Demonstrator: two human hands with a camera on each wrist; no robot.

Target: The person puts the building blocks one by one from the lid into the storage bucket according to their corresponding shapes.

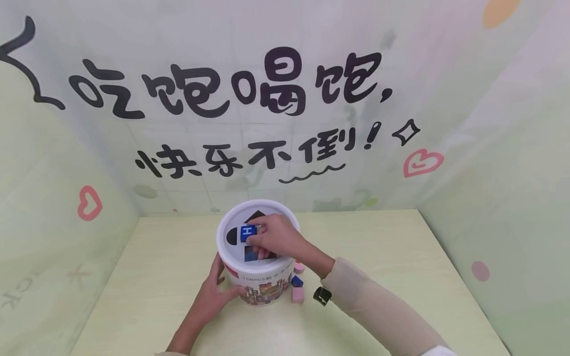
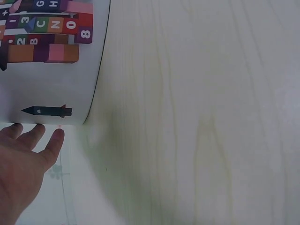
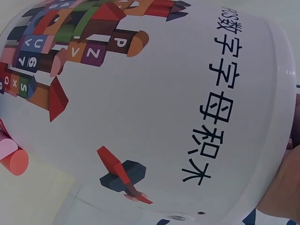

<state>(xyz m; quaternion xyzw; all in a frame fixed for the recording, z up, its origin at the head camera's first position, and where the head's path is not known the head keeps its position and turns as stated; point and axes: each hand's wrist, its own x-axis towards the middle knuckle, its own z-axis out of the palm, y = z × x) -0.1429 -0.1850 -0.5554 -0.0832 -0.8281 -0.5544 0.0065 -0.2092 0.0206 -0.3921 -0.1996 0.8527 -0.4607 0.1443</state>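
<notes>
A white round bucket (image 1: pixel 267 291) with printed toy blocks on its side stands on the table, its white lid (image 1: pixel 221 240) cut with dark shaped holes. My right hand (image 1: pixel 278 236) is over the lid and pinches a blue block (image 1: pixel 247 233) marked with a white H. Whether that block touches the lid I cannot tell. My left hand (image 1: pixel 214 292) rests against the bucket's left side, thumb toward the front. In the left wrist view the fingers (image 2: pixel 55 140) look fairly straight at the bucket's edge. The right wrist view shows mostly the bucket's printed wall (image 3: pixel 140 84).
Right of the bucket lie a pink block (image 1: pixel 297 295), a small blue block (image 1: pixel 297 281) and a pink rounded block (image 1: pixel 299 267). A small black device (image 1: pixel 322 295) sits beside the right sleeve. Printed walls (image 1: pixel 285 188) enclose the light wooden table (image 1: pixel 378 237) at the back and sides.
</notes>
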